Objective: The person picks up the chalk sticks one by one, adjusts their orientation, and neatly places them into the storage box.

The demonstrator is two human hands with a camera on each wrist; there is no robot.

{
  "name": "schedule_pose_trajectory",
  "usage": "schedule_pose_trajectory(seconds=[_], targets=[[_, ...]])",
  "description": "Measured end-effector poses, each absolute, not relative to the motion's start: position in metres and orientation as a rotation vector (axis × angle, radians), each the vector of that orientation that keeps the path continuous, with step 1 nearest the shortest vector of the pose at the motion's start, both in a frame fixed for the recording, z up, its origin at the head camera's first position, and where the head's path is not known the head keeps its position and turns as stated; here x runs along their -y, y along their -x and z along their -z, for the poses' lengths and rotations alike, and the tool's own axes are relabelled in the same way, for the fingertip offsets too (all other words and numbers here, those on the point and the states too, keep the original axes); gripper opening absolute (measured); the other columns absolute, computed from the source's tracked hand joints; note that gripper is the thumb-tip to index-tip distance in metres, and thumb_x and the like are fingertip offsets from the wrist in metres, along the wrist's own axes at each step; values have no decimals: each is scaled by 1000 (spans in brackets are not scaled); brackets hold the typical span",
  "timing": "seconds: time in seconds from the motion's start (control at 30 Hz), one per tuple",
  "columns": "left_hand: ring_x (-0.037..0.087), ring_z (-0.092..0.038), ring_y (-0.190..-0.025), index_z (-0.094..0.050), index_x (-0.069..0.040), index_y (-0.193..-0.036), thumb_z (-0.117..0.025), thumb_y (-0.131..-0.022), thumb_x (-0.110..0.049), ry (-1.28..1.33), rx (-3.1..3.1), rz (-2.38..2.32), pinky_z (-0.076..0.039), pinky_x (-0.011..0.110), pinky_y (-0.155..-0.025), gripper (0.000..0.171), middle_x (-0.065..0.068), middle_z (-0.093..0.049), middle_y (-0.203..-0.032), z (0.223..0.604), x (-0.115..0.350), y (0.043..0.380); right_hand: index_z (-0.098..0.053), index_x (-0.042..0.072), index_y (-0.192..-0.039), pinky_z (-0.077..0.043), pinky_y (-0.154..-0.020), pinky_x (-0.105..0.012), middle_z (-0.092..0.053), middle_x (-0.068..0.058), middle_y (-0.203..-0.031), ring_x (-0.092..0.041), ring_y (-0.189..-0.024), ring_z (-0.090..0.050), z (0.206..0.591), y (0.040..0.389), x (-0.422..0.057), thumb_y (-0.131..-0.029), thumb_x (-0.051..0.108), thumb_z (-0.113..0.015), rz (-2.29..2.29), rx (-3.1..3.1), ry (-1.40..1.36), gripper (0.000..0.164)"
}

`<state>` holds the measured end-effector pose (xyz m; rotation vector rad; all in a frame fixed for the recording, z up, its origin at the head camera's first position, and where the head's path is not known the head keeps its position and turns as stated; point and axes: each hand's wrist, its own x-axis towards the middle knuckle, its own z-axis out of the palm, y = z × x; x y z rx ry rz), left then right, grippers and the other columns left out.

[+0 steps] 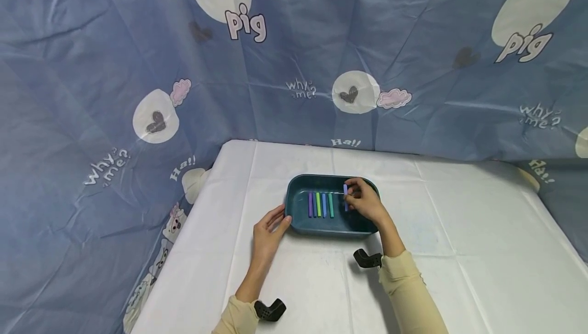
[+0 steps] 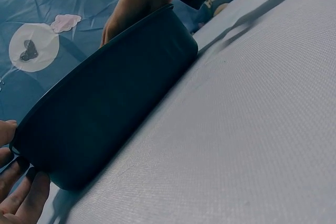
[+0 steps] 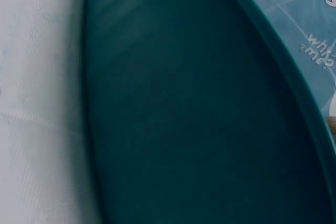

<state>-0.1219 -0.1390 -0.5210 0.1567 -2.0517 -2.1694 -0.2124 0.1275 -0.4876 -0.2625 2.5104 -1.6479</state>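
A dark teal oblong tray (image 1: 312,233) with raised walls stands on the white-covered table. Inside it lie several slim coloured sticks side by side: purple ones (image 1: 310,205), a lime green one (image 1: 318,204), a blue one (image 1: 324,206) and a green one (image 1: 331,205). Right of that row, my right hand (image 1: 365,202) pinches a lavender stick (image 1: 345,189) between thumb and fingers, over the tray. The fingers of my left hand (image 1: 268,232) touch the tray's left end from outside. In the right wrist view, the tray's outer wall (image 3: 199,103) hides the hand's work.
White cloth (image 1: 459,221) covers the table, with creases. Behind and to the left hangs a blue printed curtain (image 1: 285,58). Black devices are strapped at the left wrist (image 1: 271,310) and the right wrist (image 1: 366,259).
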Motion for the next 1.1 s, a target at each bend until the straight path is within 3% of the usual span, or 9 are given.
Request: schedule_pose_trajectory(seconds=[0.7, 0.97, 1.1], targets=[[23, -62, -113, -64, -10, -121, -75, -81, -23, -140, 2032, 2172, -50, 16, -89, 44, 11, -65, -122, 526, 139, 124, -50, -3, -119, -56, -58, -28, -55, -11, -88, -16, -74, -61, 496, 216, -113, -83, -3, -62, 1444, -2581, 235, 37], [30, -60, -116, -61, -3, -123, -74, -82, -15, -143, 2043, 2195, -50, 17, -90, 44, 16, -63, -124, 517, 140, 122, -50, -2, -121, -55, -57, -29, -58, -13, -88, -15, -62, -61, 497, 216, -108, -84, 0, -61, 1336, -2601, 198, 38], [26, -62, -114, -63, -7, -122, -75, -81, -21, -126, 2033, 2165, -50, 16, -89, 44, 13, -64, -123, 524, 139, 124, -51, 0, -121, -55, -58, -29, -60, -15, -90, -16, -62, -63, 497, 217, -107, -85, 1, -62, 1278, -2633, 195, 38]])
